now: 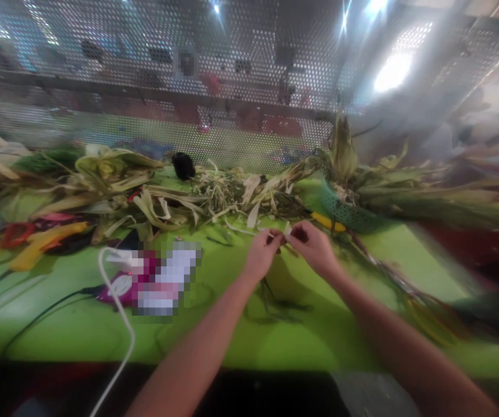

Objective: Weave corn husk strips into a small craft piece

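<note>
Over the middle of the green table, my left hand and my right hand meet at the fingertips, both pinched closed. A small pale strip, which looks like corn husk, shows at the fingertips of my right hand. What my left fingers grip is too small and blurred to name. Thin dark stems or wires show just below my left hand; whether they are held cannot be told. Just beyond both hands lie heaped dry corn husks and shredded strips.
On the left are a yellow glue gun, red-handled scissors and a purple power strip with a white cable. To the right stand a green basket and long-bladed scissors. A perforated metal screen rises behind.
</note>
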Motion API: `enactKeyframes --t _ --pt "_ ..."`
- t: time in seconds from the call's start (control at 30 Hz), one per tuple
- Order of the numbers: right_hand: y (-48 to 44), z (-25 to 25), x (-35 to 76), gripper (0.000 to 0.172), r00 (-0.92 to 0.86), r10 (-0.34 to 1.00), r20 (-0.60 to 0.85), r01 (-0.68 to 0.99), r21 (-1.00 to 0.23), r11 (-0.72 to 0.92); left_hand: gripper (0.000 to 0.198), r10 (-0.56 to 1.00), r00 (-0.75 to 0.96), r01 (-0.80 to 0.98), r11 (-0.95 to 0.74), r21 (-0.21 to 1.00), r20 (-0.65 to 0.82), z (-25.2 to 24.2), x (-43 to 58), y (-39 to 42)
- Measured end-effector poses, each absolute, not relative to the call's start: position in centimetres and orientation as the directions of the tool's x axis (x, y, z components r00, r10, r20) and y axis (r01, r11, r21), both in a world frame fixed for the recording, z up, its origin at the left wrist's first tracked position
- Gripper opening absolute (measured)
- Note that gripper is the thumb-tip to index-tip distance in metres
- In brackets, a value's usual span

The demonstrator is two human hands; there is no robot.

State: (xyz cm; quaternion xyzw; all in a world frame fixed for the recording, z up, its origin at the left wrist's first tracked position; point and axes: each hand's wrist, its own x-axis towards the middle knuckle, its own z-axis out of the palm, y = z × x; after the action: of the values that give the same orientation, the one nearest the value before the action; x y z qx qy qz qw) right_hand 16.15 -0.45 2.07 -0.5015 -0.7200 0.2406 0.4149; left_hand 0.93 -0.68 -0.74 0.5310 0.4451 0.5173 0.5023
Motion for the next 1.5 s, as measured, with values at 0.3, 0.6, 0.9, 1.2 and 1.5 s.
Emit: enactKeyframes --t 0.3,0.6,0.9,1.2,1.5 --pt "-0.1 2.3 16.4 0.022 -0.058 0.924 0.379 0.451 -0.816 0.363 0.023 0.990 0.128 -0.222 -0.036 0.974 0.065 -0.3 1.0 -0.9" --pt "0.4 2.7 16.9 0.024 0.013 0.941 0.339 0.340 -0.886 0.315 0.026 0.974 0.222 -0.217 0.002 0.976 0.047 -0.8 1.0 -0.4" --pt "0.9 3.3 17.3 0.032 0.017 0.983 0.181 0.078 -0.981 0.179 0.025 0.942 0.320 -0.257 -0.015 0.966 0.099 -0.7 1.2 -0.9" --pt "1.9 3.5 18.4 0.037 0.115 0.970 0.215 0.071 -0.976 0.208 0.032 0.929 0.368 -0.092 0.003 0.996 0.031 -1.0 0.5 -0.5" --pt "1.8 3.8 18.8 0.036 0.039 0.975 0.219 0.106 -0.971 0.213 0.027 0.860 0.511 -0.009 -0.017 1.000 0.019 -0.1 0.3 -1.2"
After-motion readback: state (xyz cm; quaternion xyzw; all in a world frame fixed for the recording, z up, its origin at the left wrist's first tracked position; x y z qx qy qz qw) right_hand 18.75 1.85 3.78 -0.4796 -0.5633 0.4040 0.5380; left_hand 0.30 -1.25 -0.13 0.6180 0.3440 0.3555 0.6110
